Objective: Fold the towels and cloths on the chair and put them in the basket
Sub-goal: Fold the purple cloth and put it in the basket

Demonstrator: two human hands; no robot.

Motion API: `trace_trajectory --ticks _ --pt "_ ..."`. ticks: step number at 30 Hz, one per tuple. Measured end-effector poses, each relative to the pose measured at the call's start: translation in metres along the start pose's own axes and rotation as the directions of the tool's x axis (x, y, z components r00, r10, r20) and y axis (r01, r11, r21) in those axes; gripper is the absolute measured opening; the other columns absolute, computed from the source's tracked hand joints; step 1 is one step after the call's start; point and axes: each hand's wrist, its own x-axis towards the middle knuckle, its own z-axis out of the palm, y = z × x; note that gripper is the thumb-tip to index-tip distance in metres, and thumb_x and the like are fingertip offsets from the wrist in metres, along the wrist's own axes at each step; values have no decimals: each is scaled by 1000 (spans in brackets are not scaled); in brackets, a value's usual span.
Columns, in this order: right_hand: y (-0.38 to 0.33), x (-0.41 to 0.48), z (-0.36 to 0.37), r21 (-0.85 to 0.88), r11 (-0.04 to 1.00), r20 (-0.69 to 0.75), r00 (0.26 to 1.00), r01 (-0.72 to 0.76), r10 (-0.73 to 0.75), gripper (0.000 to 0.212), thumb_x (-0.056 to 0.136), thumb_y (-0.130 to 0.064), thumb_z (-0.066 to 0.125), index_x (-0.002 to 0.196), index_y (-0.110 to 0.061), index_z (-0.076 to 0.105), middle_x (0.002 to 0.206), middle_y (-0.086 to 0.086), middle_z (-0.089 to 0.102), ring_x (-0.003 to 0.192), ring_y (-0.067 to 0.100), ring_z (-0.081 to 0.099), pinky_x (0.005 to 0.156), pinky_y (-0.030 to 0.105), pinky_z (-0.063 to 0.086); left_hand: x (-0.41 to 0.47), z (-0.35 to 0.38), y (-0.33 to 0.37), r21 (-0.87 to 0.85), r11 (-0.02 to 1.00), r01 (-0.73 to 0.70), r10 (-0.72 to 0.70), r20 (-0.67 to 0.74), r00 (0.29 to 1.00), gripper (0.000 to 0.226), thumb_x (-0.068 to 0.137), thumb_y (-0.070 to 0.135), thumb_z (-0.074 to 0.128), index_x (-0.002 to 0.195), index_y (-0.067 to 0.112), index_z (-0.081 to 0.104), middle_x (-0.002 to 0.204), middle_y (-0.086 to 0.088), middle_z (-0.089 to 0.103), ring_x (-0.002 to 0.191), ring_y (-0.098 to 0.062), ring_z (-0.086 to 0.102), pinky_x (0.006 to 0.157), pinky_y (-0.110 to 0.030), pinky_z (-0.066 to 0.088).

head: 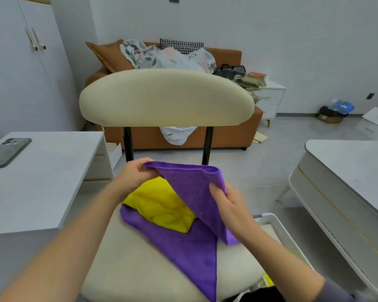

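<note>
Both grips pinch the purple cloth (192, 192): the left hand (135, 174) holds its far corner between thumb and fingers, the right hand (229, 203) clamps the near folded edge. The cloth hangs lifted above the cream chair (140, 262), its lower part trailing flat across the seat. A crumpled yellow cloth (162, 205) lies on the purple one, beneath the raised flap. The white basket (279, 232) stands just right of the chair, seemingly on the floor. A phone (7, 151) rests on the left counter (52, 182).
</note>
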Motion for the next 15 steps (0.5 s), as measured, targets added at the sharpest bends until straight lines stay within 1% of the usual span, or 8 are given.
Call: trace_trajectory --ticks 1,3,6,7,10,11,13,15 --pt "-8 8 -10 34 999 -42 999 0 1 36 92 -37 44 75 -5 50 71 2 49 67 15 46 59 32 33 3 3 12 -71 997 -21 22 10 1000 18 83 -4 63 88 13 66 73 7 72 69 -1 64 65 -15 49" --pt "-26 23 -34 79 997 -123 992 0 9 31 97 -33 47 77 -9 54 72 6 49 69 18 46 61 33 33 9 7 38 -143 986 -81 83 8 996 19 85 -3 59 94 12 65 78 8 73 73 -1 66 70 -16 52" --pt "-58 40 -70 90 993 -240 969 76 -53 28 99 -24 47 83 -5 60 77 5 54 73 18 48 66 32 36 15 13 84 -147 978 -145 142 -34 989 16 91 2 53 90 14 64 71 12 71 66 0 64 69 -16 54" --pt "-69 43 -81 81 991 -266 961 103 -78 26 99 -25 47 86 -8 63 77 3 55 74 16 48 67 31 36 15 15 102 -143 977 -157 151 -48 987 16 93 5 51 89 14 64 68 12 70 62 0 63 66 -16 54" --pt "-100 49 -106 86 988 -300 949 126 -94 24 99 -33 46 88 -23 65 81 -2 59 78 16 52 68 34 44 9 14 146 -87 977 -192 184 -99 978 19 96 12 50 88 17 66 64 10 69 56 -4 62 60 -19 56" --pt "-109 50 -111 105 987 -297 951 121 -85 25 99 -35 45 90 -23 66 85 1 60 80 19 54 68 34 47 6 12 158 -68 975 -212 204 -109 973 19 96 13 49 91 16 67 66 8 69 56 -5 63 59 -20 57" --pt "-123 51 -118 126 984 -288 954 129 -88 28 99 -35 44 96 -18 65 89 6 59 80 21 56 65 31 50 0 9 177 -15 969 -248 244 -119 962 19 97 12 48 96 16 67 71 3 67 58 -8 62 56 -23 56" --pt "-132 55 -119 115 983 -281 954 141 -104 26 99 -34 44 97 -17 65 89 5 61 78 19 58 63 29 51 -3 5 190 31 964 -265 266 -124 956 22 98 12 46 94 19 67 73 1 64 60 -10 60 55 -24 54"
